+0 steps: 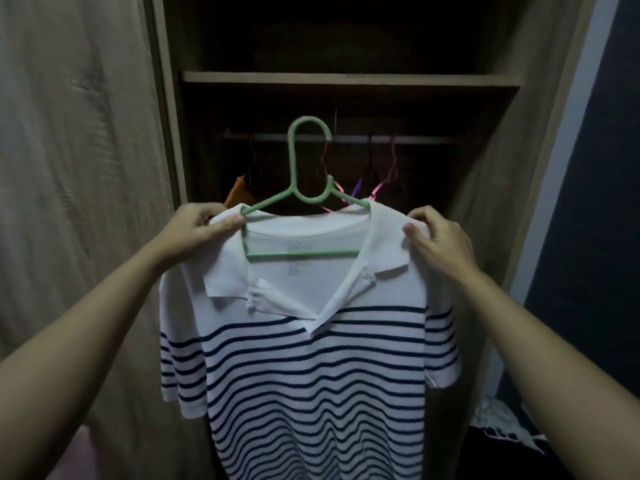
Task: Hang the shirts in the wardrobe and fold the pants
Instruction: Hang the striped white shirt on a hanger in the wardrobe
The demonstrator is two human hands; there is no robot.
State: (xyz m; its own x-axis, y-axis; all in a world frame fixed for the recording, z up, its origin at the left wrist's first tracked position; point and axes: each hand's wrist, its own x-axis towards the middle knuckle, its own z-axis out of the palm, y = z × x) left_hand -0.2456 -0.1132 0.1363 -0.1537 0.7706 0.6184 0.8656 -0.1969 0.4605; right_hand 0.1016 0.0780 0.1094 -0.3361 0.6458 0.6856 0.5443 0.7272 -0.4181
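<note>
A white polo shirt with navy stripes (311, 368) hangs on a green plastic hanger (304, 161), held up in front of the open wardrobe. My left hand (201, 226) pinches the shirt's left shoulder over the hanger arm. My right hand (440, 240) grips the right shoulder. The hanger's hook sits at the height of the wardrobe rail (398, 139) and in front of it; I cannot tell whether it touches the rail. The collar lies open and a little crumpled.
On the rail hang an orange garment (239, 190) at the left and pink and purple hangers (381, 181) at the right. A wooden shelf (346, 78) spans the wardrobe above. The wardrobe door (79, 168) stands at the left. Pale cloth lies on the floor (502, 420) at the lower right.
</note>
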